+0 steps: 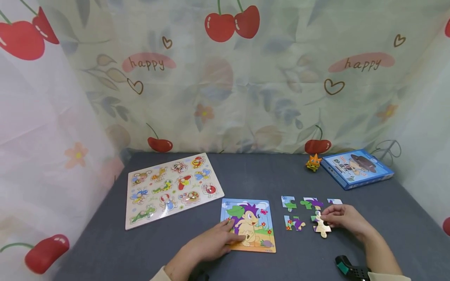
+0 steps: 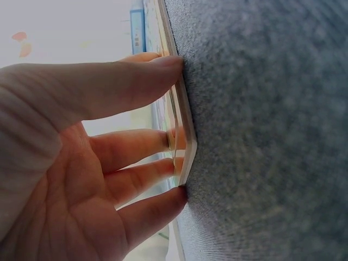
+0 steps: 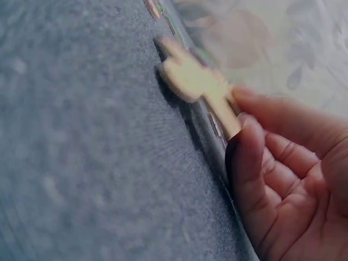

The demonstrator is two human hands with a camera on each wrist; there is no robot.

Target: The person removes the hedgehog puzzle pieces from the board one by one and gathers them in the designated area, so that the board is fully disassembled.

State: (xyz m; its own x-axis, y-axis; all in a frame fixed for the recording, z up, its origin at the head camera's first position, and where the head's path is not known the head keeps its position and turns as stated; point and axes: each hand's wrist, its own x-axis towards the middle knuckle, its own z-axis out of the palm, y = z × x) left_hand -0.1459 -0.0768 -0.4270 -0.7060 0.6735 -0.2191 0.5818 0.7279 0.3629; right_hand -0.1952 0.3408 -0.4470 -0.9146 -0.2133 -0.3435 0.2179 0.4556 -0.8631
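Observation:
A square hedgehog jigsaw puzzle [image 1: 259, 234] lies flat on the dark tabletop. My left hand [image 1: 215, 240] rests on its lower left part, fingers spread over the picture; the left wrist view puts the thumb tip [image 2: 169, 62] right at the board's edge. To the right, my right hand [image 1: 346, 219] pinches a cream-coloured jigsaw piece [image 1: 321, 227] between thumb and fingers. That piece is tilted close over the table in the right wrist view, and in the head view it overlaps another piece [image 1: 313, 218] behind it.
Several loose jigsaw pieces [image 1: 294, 223] lie between the puzzle and my right hand. A white board with insect pictures [image 1: 168, 191] sits back left. At the back right are an orange figurine [image 1: 313, 162] and a blue box [image 1: 358, 168]. A black strap [image 1: 351, 269] is near my right forearm.

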